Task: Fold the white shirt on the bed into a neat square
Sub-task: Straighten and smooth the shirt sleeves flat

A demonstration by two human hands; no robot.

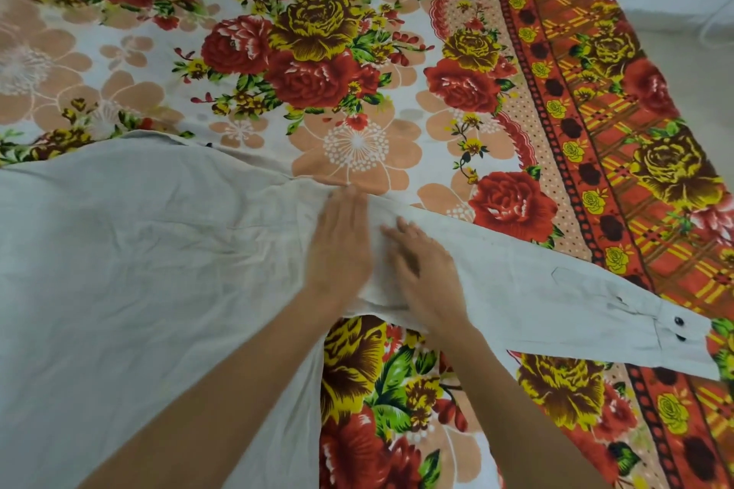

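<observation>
My left hand (337, 246) and right hand (427, 274) pressed the white shirt (139, 250), fingers (351, 210) straight — sliding unevenly might have bunched its sleeve (576, 290).

shirt (119, 250) on bed (317, 71) – body to my left | sleeve (536, 282) stretches right, cuff (683, 337) near the bed's right edge | my left hand (341, 246) and right hand (425, 278) flat, side by side, where sleeve meets body
</observation>
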